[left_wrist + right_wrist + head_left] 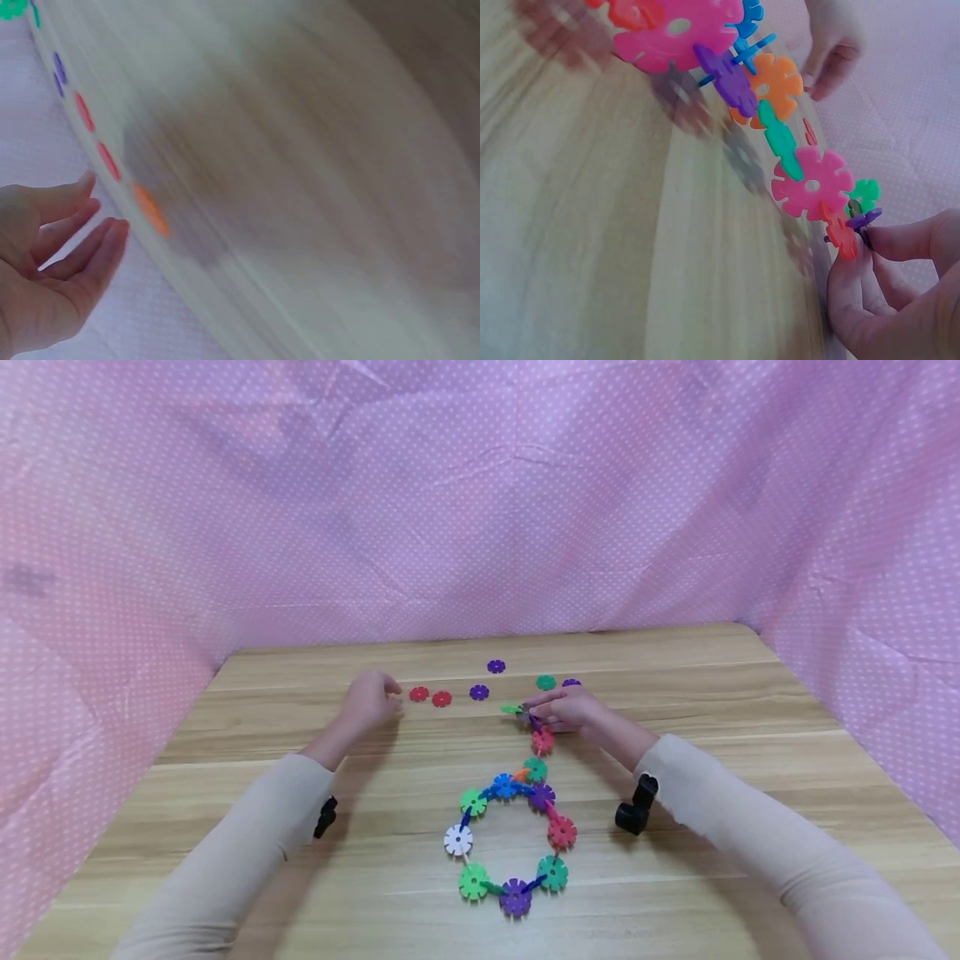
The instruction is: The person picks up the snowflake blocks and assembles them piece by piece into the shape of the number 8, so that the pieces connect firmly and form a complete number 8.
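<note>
A chain of notched plastic flower discs (561,832) forms a closed ring with a tail running away from me. My right hand (566,708) pinches the far end of that tail, at a purple disc (865,218) beside a green disc (865,193). Part of the tail rises off the table in the right wrist view. My left hand (370,700) hovers at the far left, fingers loosely bent and holding nothing. Below its fingertips lies a loose orange disc (152,211), which the hand hides in the head view. Two red discs (419,694) lie just right of it.
Loose purple discs (479,692) and a green disc (546,682) lie toward the back edge of the wooden table (225,827). A pink dotted cloth (480,510) hangs behind and at both sides. A black wrist camera (636,807) is strapped to the right sleeve.
</note>
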The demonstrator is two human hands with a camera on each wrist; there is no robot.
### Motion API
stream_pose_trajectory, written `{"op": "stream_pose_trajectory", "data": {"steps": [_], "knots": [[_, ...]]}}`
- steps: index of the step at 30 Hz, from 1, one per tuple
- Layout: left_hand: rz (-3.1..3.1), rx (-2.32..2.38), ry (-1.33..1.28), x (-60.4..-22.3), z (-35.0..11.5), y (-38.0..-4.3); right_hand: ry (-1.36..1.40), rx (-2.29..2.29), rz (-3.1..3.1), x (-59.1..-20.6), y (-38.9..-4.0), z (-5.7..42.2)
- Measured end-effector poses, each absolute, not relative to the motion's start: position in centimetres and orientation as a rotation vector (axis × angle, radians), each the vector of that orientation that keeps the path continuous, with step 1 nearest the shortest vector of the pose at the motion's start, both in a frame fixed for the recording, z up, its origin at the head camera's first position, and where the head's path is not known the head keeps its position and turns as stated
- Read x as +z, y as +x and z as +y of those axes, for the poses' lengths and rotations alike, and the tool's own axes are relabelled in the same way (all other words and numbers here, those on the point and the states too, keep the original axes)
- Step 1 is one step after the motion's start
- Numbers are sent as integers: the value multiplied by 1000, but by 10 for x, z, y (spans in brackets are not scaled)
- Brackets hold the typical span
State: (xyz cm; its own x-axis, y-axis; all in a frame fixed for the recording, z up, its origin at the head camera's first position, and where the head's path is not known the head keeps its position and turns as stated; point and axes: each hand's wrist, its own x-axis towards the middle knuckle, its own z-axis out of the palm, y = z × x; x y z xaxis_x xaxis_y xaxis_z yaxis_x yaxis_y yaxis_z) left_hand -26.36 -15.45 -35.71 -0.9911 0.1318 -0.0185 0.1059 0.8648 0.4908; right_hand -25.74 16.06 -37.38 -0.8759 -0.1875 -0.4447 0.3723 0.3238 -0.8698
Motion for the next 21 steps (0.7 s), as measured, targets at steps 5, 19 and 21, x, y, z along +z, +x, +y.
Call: {"op": "stream_pose_trajectory", "data": {"steps": [5,19,21], "knots": [[2950,638,124,-360,-169,-261,150,-1574,2119,-373,-258,162],[2956,699,91,-363,-175,-262,146,-1583,2119,-372,-260,165],[2960,722,99,-363,-176,-262,144,-1586,2118,-372,-260,165]]}}
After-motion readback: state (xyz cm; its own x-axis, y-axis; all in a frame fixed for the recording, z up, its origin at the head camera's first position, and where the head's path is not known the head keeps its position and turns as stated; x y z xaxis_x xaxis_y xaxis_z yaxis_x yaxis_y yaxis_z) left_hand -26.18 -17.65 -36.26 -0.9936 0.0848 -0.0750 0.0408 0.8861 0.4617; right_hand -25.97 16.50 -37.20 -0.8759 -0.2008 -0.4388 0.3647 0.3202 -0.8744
